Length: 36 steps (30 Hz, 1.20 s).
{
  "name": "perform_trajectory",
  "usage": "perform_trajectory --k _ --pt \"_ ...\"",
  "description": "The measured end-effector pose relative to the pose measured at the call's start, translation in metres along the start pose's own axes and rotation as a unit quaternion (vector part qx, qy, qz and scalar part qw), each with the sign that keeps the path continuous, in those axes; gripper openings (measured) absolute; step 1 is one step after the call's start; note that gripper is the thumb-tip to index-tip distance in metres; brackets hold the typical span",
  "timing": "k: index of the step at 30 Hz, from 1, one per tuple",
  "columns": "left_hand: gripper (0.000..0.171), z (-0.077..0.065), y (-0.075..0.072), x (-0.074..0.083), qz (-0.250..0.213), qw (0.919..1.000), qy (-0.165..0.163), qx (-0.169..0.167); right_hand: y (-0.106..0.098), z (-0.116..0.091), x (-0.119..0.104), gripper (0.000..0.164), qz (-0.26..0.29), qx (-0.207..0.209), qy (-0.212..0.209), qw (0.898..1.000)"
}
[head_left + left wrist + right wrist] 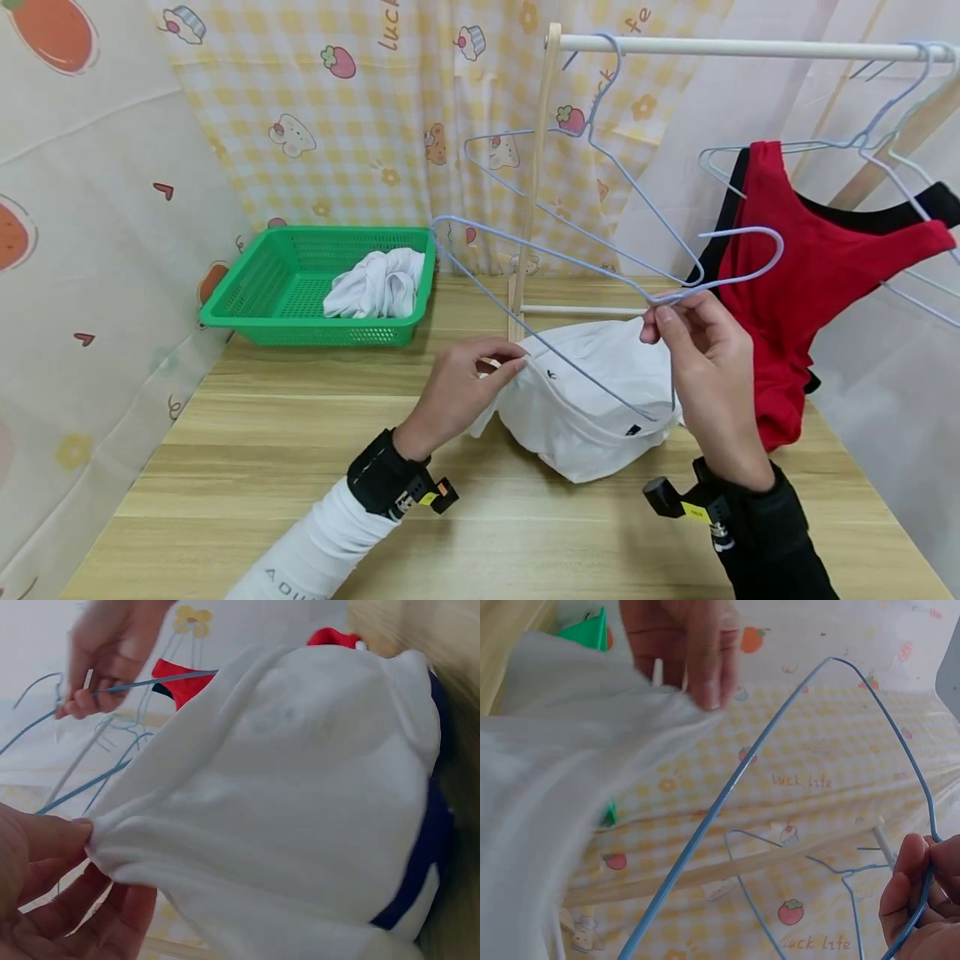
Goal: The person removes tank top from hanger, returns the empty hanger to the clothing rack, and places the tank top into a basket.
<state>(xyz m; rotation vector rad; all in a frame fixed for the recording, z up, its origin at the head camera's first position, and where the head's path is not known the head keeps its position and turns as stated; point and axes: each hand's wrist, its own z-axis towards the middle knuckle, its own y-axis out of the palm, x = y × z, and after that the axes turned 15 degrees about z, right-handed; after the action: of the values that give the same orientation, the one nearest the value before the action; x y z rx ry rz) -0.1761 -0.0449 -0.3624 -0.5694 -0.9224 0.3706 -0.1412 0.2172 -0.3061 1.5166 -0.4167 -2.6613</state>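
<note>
Just now the left hand (465, 379) reaches in palm-down, pinching the fabric edge between thumb and fingers and pulling it taut to a point. The right hand (708, 367) is raised, thumb and curled fingers closed round the neck of a thin blue triangular wire hanger (718, 804), its hook toward the right. Between the hands, a soft white cloth garment (577, 442) lies bunched over the right half of the wooden table (300, 450), well in from its right edge. It bulges in loose folds, with small dark marks and a navy patch; one hanger end meets the cloth, whether inside it I cannot tell.
</note>
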Motion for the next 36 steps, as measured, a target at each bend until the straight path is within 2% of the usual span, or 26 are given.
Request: perform_trajectory --k 5,9,15,21,22,25,27,29,31,35,36 --pt "0.013 -0.001 0.002 -0.001 0.054 0.9982 0.024 -0.009 0.004 0.005 -0.008 0.017 0.04 -0.005 -0.025 0.999" --pt "0.017 -0.002 0.001 -0.001 0.078 0.9966 0.026 -0.011 0.004 0.01 -0.015 0.018 0.053 -0.007 -0.044 0.998" --pt "0.022 -0.003 -0.002 -0.005 0.103 0.9945 0.012 -0.015 -0.005 0.02 -0.029 0.018 0.055 0.001 -0.078 0.995" --pt "0.026 -0.005 -0.008 -0.008 0.106 0.994 -0.004 -0.03 -0.017 0.033 -0.045 0.019 0.089 0.001 -0.131 0.987" --pt "0.026 -0.005 -0.009 -0.008 0.102 0.9943 -0.005 -0.032 -0.019 0.035 -0.05 0.019 0.079 -0.001 -0.143 0.986" --pt "0.029 -0.006 -0.012 -0.01 0.101 0.9943 -0.005 -0.035 -0.029 0.04 -0.066 0.021 -0.042 -0.004 -0.179 0.983" --pt "0.03 -0.005 -0.013 -0.011 0.103 0.994 -0.003 -0.035 -0.035 0.046 -0.077 0.025 -0.104 0.017 -0.176 0.979" --pt "0.03 -0.004 -0.014 -0.012 0.108 0.9936 0.0 -0.032 -0.042 0.053 -0.084 0.029 -0.16 0.03 -0.182 0.97" --pt "0.03 -0.004 -0.014 -0.013 0.113 0.9932 0.005 -0.028 -0.048 0.062 -0.088 0.028 -0.108 0.059 -0.163 0.979" --pt "0.03 -0.004 -0.015 -0.014 0.118 0.9927 0.012 -0.022 -0.064 0.079 -0.088 0.025 -0.142 0.106 -0.157 0.972" --pt "0.03 -0.004 -0.015 -0.014 0.119 0.9926 0.012 -0.022 -0.067 0.082 -0.089 0.023 -0.154 0.129 -0.138 0.97"
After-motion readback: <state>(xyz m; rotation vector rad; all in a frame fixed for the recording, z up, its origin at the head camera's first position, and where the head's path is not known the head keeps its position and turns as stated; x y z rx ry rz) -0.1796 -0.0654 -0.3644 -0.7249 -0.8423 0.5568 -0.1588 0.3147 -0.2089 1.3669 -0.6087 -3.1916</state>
